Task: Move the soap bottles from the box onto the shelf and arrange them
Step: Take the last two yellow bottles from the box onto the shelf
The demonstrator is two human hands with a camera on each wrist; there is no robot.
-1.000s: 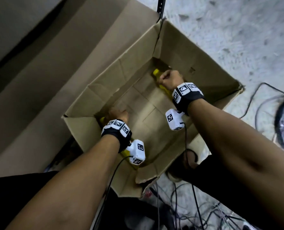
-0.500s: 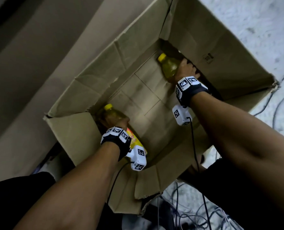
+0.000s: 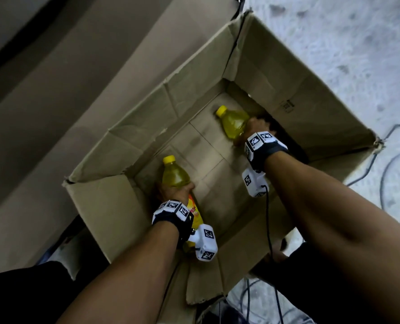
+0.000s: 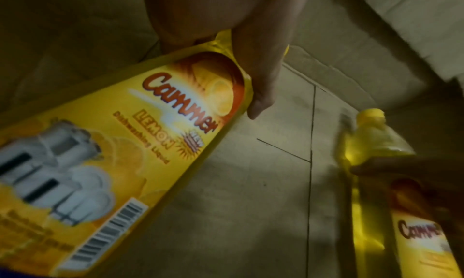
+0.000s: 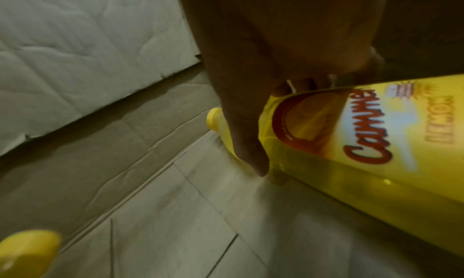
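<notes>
Two yellow soap bottles with yellow caps are inside an open cardboard box (image 3: 316, 106). My left hand (image 3: 174, 191) grips the near bottle (image 3: 174, 175) around its upper body; its yellow-orange label (image 4: 140, 143) fills the left wrist view, with my thumb (image 4: 258, 73) across the label's top. My right hand (image 3: 256, 126) grips the far bottle (image 3: 234, 122) near the box's back right corner; in the right wrist view my fingers (image 5: 241, 123) wrap its shoulder above the label (image 5: 376, 135). Both bottles are tilted, caps pointing away from me.
The box floor (image 3: 208, 160) between the bottles is bare cardboard. Tall box walls and flaps (image 3: 110, 211) surround both hands. A large cardboard sheet (image 3: 77, 94) lies left of the box. Cables (image 3: 381, 164) run over the pale floor at right. No shelf is in view.
Both hands have drawn their bottles up and away from the box walls, so the caps and yellow shoulders now show clearly. The head view has shifted closer over the box.
</notes>
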